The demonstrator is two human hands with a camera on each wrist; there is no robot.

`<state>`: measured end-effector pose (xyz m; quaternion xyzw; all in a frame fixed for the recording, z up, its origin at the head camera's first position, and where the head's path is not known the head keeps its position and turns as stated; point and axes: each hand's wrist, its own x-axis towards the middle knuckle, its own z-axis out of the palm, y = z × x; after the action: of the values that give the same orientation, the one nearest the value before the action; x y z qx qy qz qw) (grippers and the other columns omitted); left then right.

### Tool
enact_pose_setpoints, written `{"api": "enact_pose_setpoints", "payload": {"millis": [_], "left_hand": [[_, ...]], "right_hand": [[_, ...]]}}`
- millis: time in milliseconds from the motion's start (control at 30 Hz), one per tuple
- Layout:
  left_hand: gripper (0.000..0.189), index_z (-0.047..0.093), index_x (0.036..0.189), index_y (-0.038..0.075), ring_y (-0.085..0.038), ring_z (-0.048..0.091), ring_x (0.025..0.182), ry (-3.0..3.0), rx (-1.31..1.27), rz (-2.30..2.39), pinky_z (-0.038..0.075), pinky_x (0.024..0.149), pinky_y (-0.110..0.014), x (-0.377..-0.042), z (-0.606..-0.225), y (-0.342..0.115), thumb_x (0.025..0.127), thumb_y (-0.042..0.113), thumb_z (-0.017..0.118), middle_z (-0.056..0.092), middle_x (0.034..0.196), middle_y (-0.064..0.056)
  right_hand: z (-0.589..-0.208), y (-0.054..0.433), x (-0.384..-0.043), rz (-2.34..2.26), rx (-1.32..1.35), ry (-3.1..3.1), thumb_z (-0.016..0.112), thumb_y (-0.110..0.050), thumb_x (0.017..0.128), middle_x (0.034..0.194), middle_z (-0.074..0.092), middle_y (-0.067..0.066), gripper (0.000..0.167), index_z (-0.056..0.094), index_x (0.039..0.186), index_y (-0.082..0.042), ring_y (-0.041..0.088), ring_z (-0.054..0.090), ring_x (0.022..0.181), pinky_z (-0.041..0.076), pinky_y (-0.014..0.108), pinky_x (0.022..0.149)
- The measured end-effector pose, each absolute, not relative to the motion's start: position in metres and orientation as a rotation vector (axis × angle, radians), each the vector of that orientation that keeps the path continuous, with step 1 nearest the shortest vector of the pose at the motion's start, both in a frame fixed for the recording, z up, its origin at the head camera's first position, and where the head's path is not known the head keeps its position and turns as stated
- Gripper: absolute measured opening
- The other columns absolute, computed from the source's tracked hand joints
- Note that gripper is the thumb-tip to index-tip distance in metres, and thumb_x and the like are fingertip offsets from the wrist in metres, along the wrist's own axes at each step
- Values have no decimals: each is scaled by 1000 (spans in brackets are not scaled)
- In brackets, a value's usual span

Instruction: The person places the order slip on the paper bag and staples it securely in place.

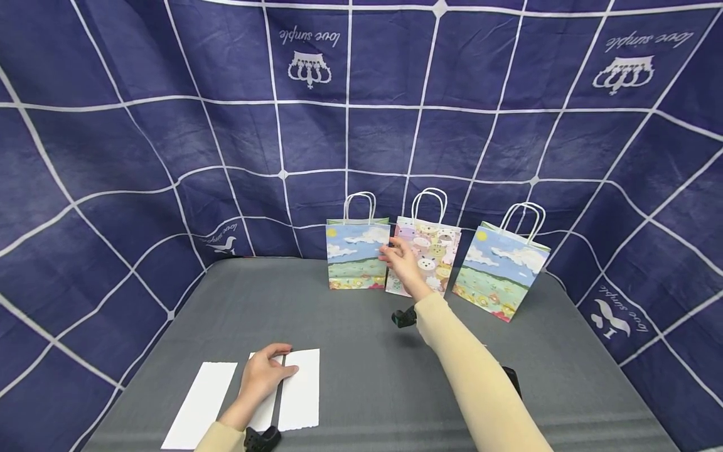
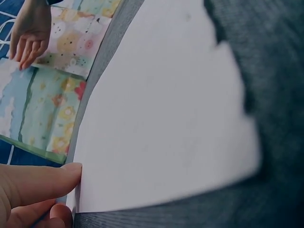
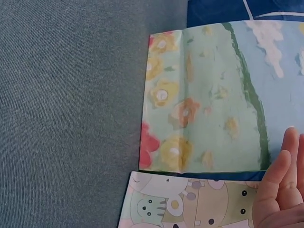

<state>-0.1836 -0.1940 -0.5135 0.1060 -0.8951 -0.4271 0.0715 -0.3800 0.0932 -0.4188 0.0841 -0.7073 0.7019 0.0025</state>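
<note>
Bags (image 1: 444,251) stand twelve to two o'clock, insides hidden from me; left hand (image 1: 262,375) pinches paper (image 1: 302,392), right hand (image 1: 403,259) hangs loose.

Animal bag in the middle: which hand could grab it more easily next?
Probably the right: the right hand is already up in front of the animal bag, holding nothing. The left hand is farther away, busy at the white paper.
</note>
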Motion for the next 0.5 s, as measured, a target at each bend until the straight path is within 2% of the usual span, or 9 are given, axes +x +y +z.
{"api": "enact_pose_setpoints", "payload": {"millis": [267,500], "left_hand": [[44,69,107,7,-10,50,57,-2704,301,-1262,37,52,-27,-183,-514,-194,65,15,82,67,93,-4],[45,68,107,6,-10,50,58,-2706,294,-1263,37,52,-27,-185,-514,-195,65,14,82,67,98,-7]], "right_hand": [[-420,91,-380,2222,211,-2204,56,-16,96,114,61,23,37,47,127,3,31,63,99,45,43,92],[-421,93,-381,2170,199,-2225,58,-17,94,105,66,19,34,53,121,5,15,66,82,46,46,90]]}}
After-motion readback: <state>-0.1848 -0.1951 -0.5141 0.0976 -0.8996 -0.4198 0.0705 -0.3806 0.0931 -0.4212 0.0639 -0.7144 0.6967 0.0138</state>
